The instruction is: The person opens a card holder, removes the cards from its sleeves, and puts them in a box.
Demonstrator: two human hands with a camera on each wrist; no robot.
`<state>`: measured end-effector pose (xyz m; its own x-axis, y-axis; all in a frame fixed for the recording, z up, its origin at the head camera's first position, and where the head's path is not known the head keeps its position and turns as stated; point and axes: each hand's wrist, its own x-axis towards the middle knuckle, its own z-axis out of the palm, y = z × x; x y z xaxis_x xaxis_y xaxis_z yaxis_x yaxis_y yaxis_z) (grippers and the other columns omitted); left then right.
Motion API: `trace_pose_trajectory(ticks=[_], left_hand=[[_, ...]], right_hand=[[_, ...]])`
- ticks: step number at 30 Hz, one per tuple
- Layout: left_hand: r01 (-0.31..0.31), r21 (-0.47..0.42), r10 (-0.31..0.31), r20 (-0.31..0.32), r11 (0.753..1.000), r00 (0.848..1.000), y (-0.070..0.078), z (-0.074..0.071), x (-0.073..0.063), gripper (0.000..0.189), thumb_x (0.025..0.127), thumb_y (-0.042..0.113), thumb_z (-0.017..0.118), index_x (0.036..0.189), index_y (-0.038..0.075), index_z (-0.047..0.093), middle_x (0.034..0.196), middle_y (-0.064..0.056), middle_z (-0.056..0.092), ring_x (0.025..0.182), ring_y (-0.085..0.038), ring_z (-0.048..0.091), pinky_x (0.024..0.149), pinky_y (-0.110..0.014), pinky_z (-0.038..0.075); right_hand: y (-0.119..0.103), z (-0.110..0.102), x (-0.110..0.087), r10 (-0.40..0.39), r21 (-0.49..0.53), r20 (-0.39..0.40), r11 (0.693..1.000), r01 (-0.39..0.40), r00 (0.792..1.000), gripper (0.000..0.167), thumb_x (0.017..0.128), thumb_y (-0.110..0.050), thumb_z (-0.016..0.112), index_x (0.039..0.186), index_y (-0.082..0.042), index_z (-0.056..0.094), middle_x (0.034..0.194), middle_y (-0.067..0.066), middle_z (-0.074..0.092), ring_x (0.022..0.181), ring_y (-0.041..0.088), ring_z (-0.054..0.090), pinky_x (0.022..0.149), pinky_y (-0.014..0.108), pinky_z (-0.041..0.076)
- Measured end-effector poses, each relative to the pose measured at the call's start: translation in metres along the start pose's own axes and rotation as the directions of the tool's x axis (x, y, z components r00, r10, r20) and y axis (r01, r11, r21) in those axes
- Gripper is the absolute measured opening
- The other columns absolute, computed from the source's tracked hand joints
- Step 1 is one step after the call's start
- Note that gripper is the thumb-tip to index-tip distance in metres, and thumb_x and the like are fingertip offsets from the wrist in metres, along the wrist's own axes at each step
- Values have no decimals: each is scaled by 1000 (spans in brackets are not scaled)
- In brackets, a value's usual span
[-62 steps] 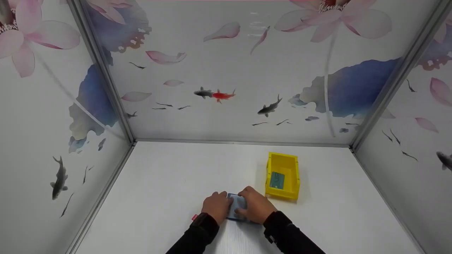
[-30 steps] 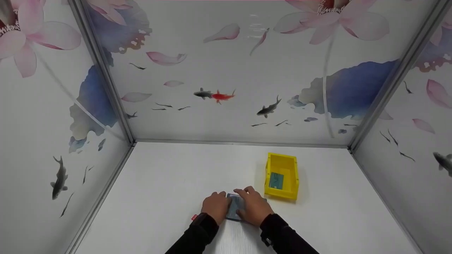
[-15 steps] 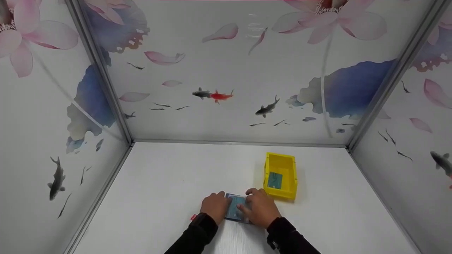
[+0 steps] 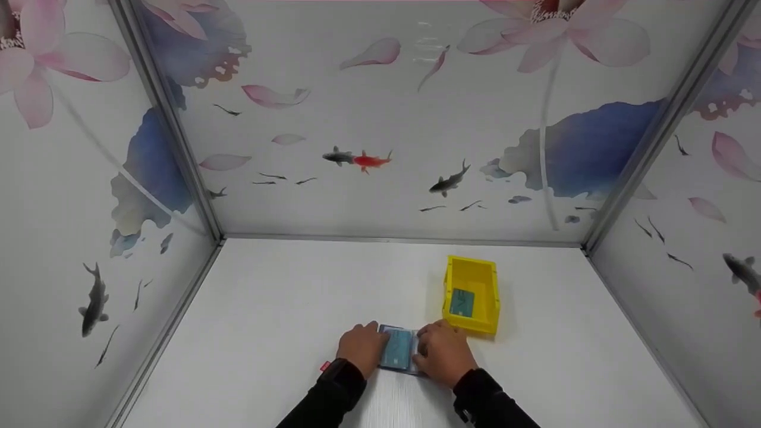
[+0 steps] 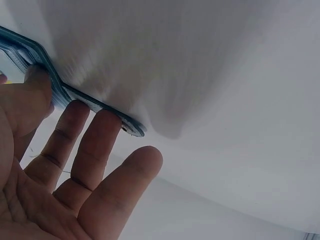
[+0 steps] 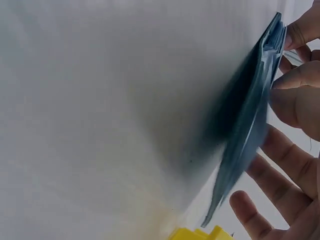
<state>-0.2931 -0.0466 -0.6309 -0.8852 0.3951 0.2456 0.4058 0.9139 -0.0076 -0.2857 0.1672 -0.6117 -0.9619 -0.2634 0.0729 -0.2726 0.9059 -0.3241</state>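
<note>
Plainly, both hands [image 4: 361, 348] [image 4: 446, 355] pinch a thin, dark-blue, clear-leaved booklet [image 4: 397, 349], spread open.

Up top, the head view looks forward and down from well back, taking in my left hand [image 4: 361, 348] and right hand [image 4: 446, 352] low in the middle, the white tabletop [image 4: 297, 297], the yellow box [image 4: 471, 323] and the printed back wall [image 4: 380, 208] beyond. Down to the left wrist, and it's tight! It faces my palm side, fingers rising from lower left towards the blue holder [image 6: 247, 132] in the upper-left corner. Across to the right wrist, just as close: fingers in from the right, holder nearly edge-on. All three views share that holder; head and right wrist share the box, just a corner at the latter's bottom edge.
</note>
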Motion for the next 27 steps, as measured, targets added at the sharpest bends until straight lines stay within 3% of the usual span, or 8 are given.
trace_pose_trajectory(ticks=[4,10,14,19,23,27], left_hand=[[5,-20,-5,13,1000,1000,-1,1,0,29,103,9,78,126,24,87,113,-7,79,92,-26,74,73,-39,64],[-5,-40,5,1,999,1000,-3,2,0,27,104,9,76,124,24,88,111,-7,79,88,-26,71,70,-39,61],[-8,-39,8,2,999,1000,-4,0,0,28,104,8,76,124,24,87,111,-7,79,88,-26,72,70,-39,62],[15,-42,-13,42,999,999,-3,0,1,29,105,11,77,129,25,87,117,-7,79,94,-26,73,76,-40,65],[51,-68,-45,82,996,996,-2,0,2,29,108,15,75,133,24,85,123,-8,80,102,-27,75,84,-42,66],[60,-81,-53,87,995,995,-2,2,2,28,108,16,74,133,24,86,124,-8,80,102,-27,75,85,-43,66]], right_hand=[[4,1,2,-55,61,22,997,54,998,17,90,-20,97,103,-12,89,123,4,84,112,21,71,107,48,61],[8,-1,3,-68,260,149,965,28,987,22,96,-4,84,116,-12,84,126,6,81,115,20,73,112,53,61],[10,-1,2,-92,307,171,951,36,981,29,97,-8,85,125,-13,78,139,6,74,114,18,68,112,49,61],[11,-2,2,-116,321,168,945,57,979,51,91,-23,96,137,-13,75,152,8,65,109,17,64,99,39,61],[11,-3,4,-96,333,191,943,28,977,62,89,-29,99,144,-17,72,154,7,64,108,16,63,97,37,59],[10,-2,5,-95,341,198,940,22,976,64,88,-29,100,145,-18,71,152,6,64,108,17,63,95,37,58]])
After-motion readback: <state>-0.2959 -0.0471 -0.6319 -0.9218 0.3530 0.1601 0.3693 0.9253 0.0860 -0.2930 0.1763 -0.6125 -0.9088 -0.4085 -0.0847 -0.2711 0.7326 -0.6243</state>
